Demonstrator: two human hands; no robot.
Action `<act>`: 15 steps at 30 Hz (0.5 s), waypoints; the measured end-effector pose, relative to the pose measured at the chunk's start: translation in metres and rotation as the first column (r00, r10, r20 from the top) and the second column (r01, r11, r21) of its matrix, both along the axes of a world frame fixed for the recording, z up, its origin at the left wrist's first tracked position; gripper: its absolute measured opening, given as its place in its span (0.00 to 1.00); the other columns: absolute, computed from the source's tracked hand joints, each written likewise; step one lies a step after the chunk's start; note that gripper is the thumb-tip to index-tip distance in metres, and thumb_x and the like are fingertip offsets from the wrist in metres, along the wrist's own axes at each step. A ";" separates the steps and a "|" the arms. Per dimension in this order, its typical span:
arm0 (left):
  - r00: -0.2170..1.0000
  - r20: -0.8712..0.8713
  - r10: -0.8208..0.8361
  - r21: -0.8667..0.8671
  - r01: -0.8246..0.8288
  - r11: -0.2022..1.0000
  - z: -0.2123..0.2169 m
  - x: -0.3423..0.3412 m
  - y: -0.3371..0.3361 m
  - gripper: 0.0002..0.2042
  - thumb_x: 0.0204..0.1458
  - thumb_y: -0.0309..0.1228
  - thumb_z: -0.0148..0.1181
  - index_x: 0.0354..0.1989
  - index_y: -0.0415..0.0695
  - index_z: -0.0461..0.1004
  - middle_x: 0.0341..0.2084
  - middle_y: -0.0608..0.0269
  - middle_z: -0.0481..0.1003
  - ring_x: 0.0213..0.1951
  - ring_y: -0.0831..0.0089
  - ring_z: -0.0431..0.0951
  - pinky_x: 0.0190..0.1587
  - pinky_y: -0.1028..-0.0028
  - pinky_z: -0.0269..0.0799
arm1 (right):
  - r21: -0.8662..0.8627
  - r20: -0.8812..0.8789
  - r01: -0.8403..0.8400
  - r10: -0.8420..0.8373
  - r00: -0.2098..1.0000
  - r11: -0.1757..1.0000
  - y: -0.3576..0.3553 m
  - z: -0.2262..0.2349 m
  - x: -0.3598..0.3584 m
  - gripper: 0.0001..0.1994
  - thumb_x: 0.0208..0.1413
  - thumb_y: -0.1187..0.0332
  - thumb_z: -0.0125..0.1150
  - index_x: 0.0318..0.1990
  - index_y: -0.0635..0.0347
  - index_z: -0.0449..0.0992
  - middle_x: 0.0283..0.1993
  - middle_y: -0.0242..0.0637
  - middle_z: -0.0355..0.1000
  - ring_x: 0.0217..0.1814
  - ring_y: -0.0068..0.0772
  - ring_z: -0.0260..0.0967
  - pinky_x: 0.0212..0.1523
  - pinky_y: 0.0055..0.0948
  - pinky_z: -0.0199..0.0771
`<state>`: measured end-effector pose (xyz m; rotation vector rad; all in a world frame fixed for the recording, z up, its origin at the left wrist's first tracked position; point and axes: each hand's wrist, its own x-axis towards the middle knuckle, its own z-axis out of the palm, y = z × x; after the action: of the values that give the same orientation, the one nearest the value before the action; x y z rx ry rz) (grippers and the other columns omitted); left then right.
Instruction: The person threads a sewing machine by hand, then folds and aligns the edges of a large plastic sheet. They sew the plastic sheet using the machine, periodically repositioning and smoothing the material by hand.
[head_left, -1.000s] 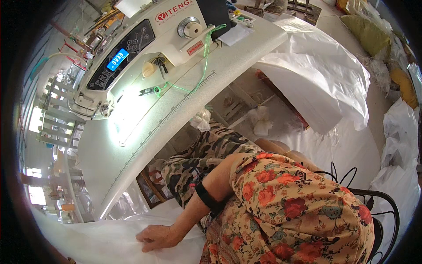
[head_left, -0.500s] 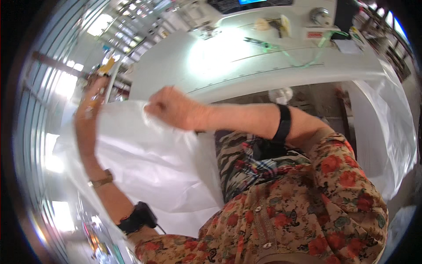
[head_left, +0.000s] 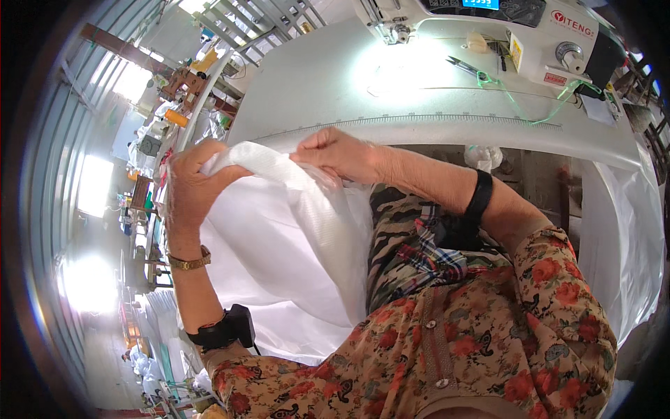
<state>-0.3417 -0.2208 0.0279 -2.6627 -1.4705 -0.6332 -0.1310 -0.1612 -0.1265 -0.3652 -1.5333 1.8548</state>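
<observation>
Both hands are raised in front of the tabletop (head_left: 300, 91), close to its left front corner, and both are clamped on one white sheet (head_left: 262, 230). The left hand (head_left: 192, 181) stands just outside that corner, its forearm (head_left: 199, 297) rising almost straight up from the lower edge of the view. Its fingers are bent over the top of the sheet, and the thumb reaches across to the right against the cloth. A gold-toned watch (head_left: 190, 260) circles the wrist, and a black strap with a box (head_left: 227, 328) sits below the elbow.

The right hand (head_left: 338, 155) is at the left part of the tabletop's front edge, fingers curled, thumb and forefinger pinching the sheet's upper rim. Its forearm (head_left: 426, 174) slants down to the right, nearly along the front edge, with a black band (head_left: 479, 193) around it. The two hands are a little apart, the cloth bridging between them.

The sheet hangs from both grips in front of the tabletop, a ribbed folded strip (head_left: 317, 209) curving down toward the camouflage trousers (head_left: 387, 227). A sewing machine (head_left: 523, 38) stands at the tabletop's far edge. Before it lie black snips (head_left: 462, 66) and a green thread (head_left: 516, 105), both behind the ruler marks (head_left: 419, 117) along the front edge
</observation>
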 end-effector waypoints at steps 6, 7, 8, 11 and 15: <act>0.978 -0.057 0.200 0.164 -0.188 0.968 0.019 -0.040 0.007 0.12 0.40 0.29 0.73 0.30 0.39 0.77 0.22 0.58 0.77 0.22 0.73 0.72 0.30 0.72 0.69 | -0.084 0.148 0.393 -0.379 0.913 0.915 -0.019 -0.029 0.000 0.11 0.64 0.64 0.54 0.36 0.63 0.76 0.25 0.32 0.71 0.26 0.19 0.69 0.28 0.20 0.72; 0.960 -0.041 0.278 0.113 -0.272 0.956 0.023 -0.046 0.007 0.12 0.43 0.29 0.72 0.32 0.37 0.76 0.20 0.62 0.75 0.23 0.77 0.69 0.28 0.74 0.67 | -0.072 -0.015 0.430 -0.432 0.902 0.900 -0.030 -0.030 0.001 0.11 0.64 0.64 0.54 0.36 0.63 0.76 0.27 0.33 0.72 0.28 0.19 0.69 0.31 0.21 0.73; 0.964 -0.037 0.264 0.131 -0.257 0.957 0.027 -0.052 0.009 0.12 0.43 0.29 0.72 0.32 0.37 0.76 0.20 0.62 0.75 0.23 0.77 0.69 0.28 0.74 0.67 | -0.050 -0.215 0.467 -0.466 0.858 0.883 -0.042 -0.033 0.001 0.11 0.64 0.65 0.54 0.36 0.64 0.75 0.28 0.34 0.72 0.29 0.20 0.69 0.34 0.22 0.75; 0.959 0.025 0.283 0.121 -0.284 0.951 0.035 -0.063 0.019 0.09 0.49 0.30 0.68 0.32 0.37 0.77 0.19 0.69 0.70 0.24 0.82 0.64 0.28 0.77 0.62 | 0.286 0.001 0.286 -0.299 0.954 0.914 -0.080 -0.042 -0.009 0.11 0.64 0.65 0.54 0.44 0.66 0.73 0.38 0.33 0.73 0.41 0.21 0.69 0.43 0.25 0.73; 0.924 0.021 0.383 0.178 -0.380 0.908 0.043 -0.079 0.032 0.11 0.52 0.33 0.67 0.31 0.38 0.77 0.19 0.71 0.68 0.25 0.82 0.62 0.27 0.78 0.60 | 0.010 0.140 0.035 -0.036 0.989 0.999 -0.101 -0.053 -0.032 0.15 0.62 0.59 0.56 0.42 0.65 0.74 0.37 0.34 0.75 0.42 0.24 0.70 0.44 0.27 0.71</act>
<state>-0.4212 -0.1886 0.0706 -2.1538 -1.7683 -0.6711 -0.1631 -0.2621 -0.1797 -0.5263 -1.6156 1.8280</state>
